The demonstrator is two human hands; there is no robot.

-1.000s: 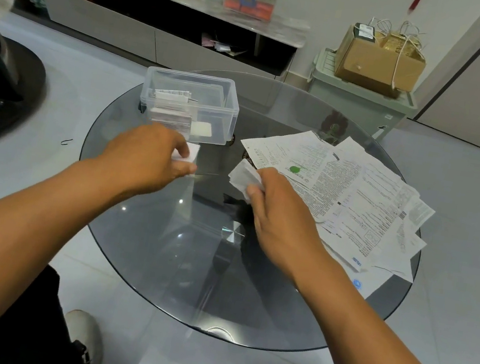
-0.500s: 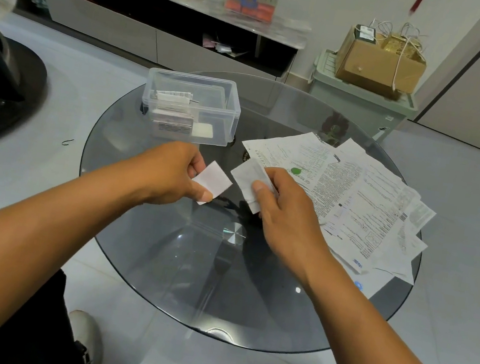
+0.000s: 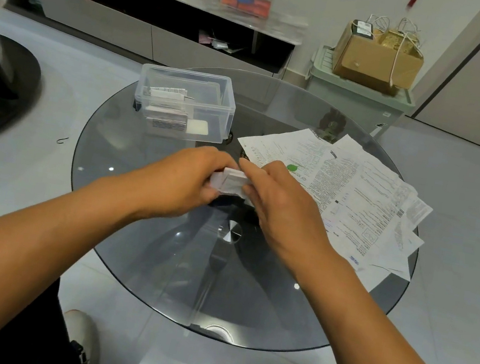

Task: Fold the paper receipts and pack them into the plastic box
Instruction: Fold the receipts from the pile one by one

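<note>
Head view. The left hand (image 3: 182,182) and the right hand (image 3: 285,208) meet above the middle of the round glass desk (image 3: 134,247), both pinching one small folded white receipt (image 3: 232,182) between them. The left fingers curl around its left edge; the right thumb lies along its upper right edge. Whether the paper consists of one folded piece or two pressed together cannot be told, since the fingers cover much of it.

The clear plastic box (image 3: 227,107) stands open on the far left part of the desk, just beyond the hands and apart from them. Inside it lie folded receipts (image 3: 167,106) stacked toward its left side and a small white square (image 3: 197,127) near its front wall.

To the right, a loose pile of unfolded printed papers (image 3: 356,194) spreads across the desk, overlapping, with its outer corners reaching past the rim. The right hand partly covers the near left edge of this pile.
</note>
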